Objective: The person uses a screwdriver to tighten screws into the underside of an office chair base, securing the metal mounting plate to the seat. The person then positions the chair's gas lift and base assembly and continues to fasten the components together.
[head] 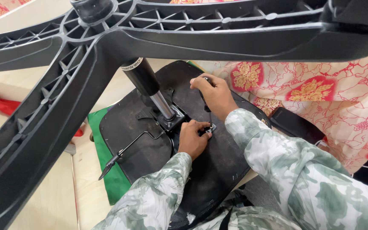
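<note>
An upturned office chair seat point(158, 149) lies on a pale tabletop point(52, 200). Beside its central mounting plate point(171, 121), the left hand point(194, 138) pinches a small fastener; the right hand point(214, 96) grips a screwdriver point(206, 104) upright, best kept vertical and pressed firmly down.

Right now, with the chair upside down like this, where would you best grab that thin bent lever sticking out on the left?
Take the lever near its flattened black tip, at the lower left. That end hangs free over the seat underside, with open room around it, so fingers can close across it from the left. The other end runs in beside the metal plate, close to the left hand.
</note>
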